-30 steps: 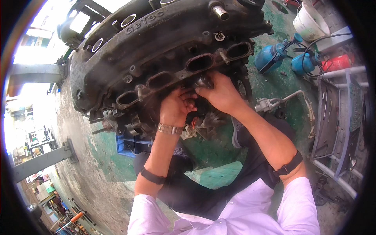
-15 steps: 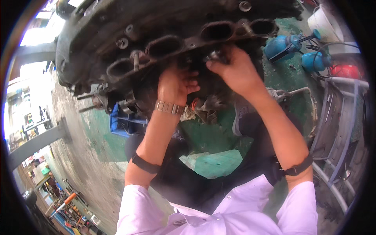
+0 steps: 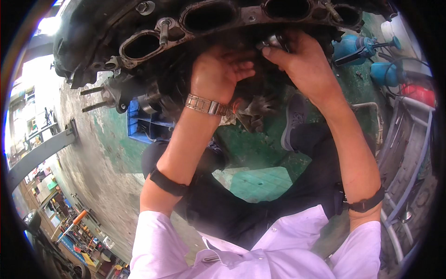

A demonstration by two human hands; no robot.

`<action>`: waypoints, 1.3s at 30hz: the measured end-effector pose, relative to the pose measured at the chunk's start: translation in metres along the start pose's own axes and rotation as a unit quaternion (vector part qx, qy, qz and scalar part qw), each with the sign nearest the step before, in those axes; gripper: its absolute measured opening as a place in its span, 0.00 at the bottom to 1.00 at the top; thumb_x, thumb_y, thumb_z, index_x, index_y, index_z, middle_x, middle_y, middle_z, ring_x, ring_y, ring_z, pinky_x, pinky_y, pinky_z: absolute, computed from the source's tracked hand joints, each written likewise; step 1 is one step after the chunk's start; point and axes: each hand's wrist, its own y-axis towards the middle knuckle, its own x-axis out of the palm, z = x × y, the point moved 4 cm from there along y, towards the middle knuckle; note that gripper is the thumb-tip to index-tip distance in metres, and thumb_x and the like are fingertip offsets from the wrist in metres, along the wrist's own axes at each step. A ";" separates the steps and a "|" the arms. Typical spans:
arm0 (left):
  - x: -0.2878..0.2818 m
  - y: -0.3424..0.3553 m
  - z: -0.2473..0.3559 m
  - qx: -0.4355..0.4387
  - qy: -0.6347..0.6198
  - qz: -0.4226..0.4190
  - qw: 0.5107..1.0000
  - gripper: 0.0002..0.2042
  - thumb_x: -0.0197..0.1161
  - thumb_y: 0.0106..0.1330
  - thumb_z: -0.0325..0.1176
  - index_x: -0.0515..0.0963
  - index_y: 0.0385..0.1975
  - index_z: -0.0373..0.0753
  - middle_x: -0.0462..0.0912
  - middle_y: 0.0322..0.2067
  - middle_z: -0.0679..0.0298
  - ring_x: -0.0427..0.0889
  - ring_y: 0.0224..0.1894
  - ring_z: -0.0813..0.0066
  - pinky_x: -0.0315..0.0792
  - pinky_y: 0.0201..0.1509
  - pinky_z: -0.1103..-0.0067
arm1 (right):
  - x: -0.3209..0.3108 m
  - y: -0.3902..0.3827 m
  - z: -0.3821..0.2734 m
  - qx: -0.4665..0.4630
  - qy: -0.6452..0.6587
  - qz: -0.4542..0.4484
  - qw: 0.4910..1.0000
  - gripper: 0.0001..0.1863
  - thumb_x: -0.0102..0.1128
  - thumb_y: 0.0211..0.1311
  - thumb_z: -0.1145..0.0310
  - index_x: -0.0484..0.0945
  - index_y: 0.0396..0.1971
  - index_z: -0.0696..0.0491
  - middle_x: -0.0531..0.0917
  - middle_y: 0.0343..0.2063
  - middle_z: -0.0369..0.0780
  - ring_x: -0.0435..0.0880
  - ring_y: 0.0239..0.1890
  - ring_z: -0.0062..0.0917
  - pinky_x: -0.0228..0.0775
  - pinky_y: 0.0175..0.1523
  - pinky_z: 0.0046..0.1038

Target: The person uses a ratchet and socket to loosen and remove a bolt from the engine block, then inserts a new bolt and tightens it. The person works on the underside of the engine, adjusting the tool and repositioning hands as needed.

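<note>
Both hands work under the engine block (image 3: 195,28): right hand (image 3: 302,60) pinching a small metal part (image 3: 272,43), left hand (image 3: 218,76) half-curled, empty.

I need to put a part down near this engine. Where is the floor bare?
Bare green floor lies between the knees, and grey concrete left of the blue crate. Crowded: under the engine at both hands, and right by the blue canisters.

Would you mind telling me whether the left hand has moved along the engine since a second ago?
Cannot tell: the head camera itself shifted. The left hand is still below the same intake ports on the engine block, beside the right hand.
</note>
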 end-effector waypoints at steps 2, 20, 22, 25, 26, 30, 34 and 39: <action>-0.004 -0.006 0.006 0.042 0.009 0.023 0.999 0.17 0.40 0.68 0.41 0.69 0.43 0.34 0.77 0.41 0.47 0.77 0.37 0.53 0.72 0.46 0.60 | 0.000 0.000 0.000 0.009 0.003 -0.003 1.000 0.21 0.63 0.48 0.66 0.75 0.42 0.62 0.81 0.37 0.49 0.80 0.39 0.37 0.68 0.47 0.30; 0.006 -0.019 0.021 0.115 0.055 -0.028 0.991 0.15 0.47 0.63 0.22 0.67 0.50 0.28 0.71 0.49 0.46 0.73 0.51 0.41 0.70 0.54 0.54 | 0.009 -0.001 -0.004 0.000 0.026 -0.034 0.999 0.18 0.62 0.51 0.67 0.76 0.40 0.62 0.82 0.35 0.45 0.79 0.37 0.27 0.68 0.45 0.27; 0.007 -0.019 0.020 0.126 0.052 -0.027 0.990 0.14 0.48 0.62 0.21 0.68 0.47 0.27 0.73 0.47 0.49 0.73 0.51 0.40 0.70 0.53 0.53 | 0.008 -0.002 -0.002 0.026 0.031 -0.034 0.999 0.17 0.62 0.51 0.67 0.76 0.40 0.62 0.82 0.34 0.45 0.79 0.36 0.27 0.68 0.44 0.26; 0.009 -0.016 0.021 0.125 0.038 -0.010 0.991 0.13 0.49 0.62 0.20 0.69 0.46 0.26 0.75 0.44 0.49 0.78 0.45 0.48 0.76 0.46 0.62 | 0.008 -0.001 -0.002 0.027 0.036 -0.027 0.999 0.17 0.62 0.51 0.67 0.77 0.39 0.62 0.82 0.33 0.45 0.79 0.35 0.27 0.69 0.43 0.26; 0.009 -0.015 0.021 0.122 0.038 0.002 0.992 0.13 0.50 0.62 0.21 0.69 0.46 0.26 0.77 0.43 0.49 0.80 0.42 0.52 0.78 0.42 0.67 | 0.007 -0.001 -0.002 0.027 0.031 -0.022 0.999 0.17 0.62 0.51 0.67 0.77 0.38 0.62 0.82 0.33 0.45 0.79 0.35 0.26 0.69 0.43 0.26; 0.009 -0.013 0.019 0.118 0.047 0.018 0.992 0.11 0.49 0.61 0.18 0.70 0.44 0.29 0.74 0.43 0.54 0.75 0.48 0.42 0.73 0.50 0.54 | 0.006 -0.002 -0.001 0.028 0.038 -0.026 0.999 0.17 0.63 0.50 0.67 0.76 0.38 0.63 0.82 0.32 0.45 0.79 0.35 0.26 0.69 0.43 0.26; 0.007 -0.007 0.017 0.119 0.055 0.015 0.991 0.11 0.50 0.63 0.20 0.70 0.45 0.30 0.74 0.43 0.54 0.77 0.47 0.46 0.75 0.48 0.57 | 0.006 -0.001 0.000 0.022 0.037 -0.021 0.999 0.16 0.63 0.50 0.67 0.76 0.37 0.62 0.82 0.32 0.45 0.79 0.34 0.27 0.69 0.43 0.26; 0.005 -0.001 0.013 0.121 0.054 0.006 0.991 0.11 0.51 0.63 0.21 0.69 0.46 0.31 0.75 0.43 0.54 0.78 0.44 0.50 0.76 0.47 0.59 | 0.004 -0.001 0.000 0.049 0.042 -0.027 0.998 0.17 0.62 0.50 0.68 0.76 0.38 0.62 0.82 0.33 0.45 0.79 0.35 0.27 0.68 0.44 0.27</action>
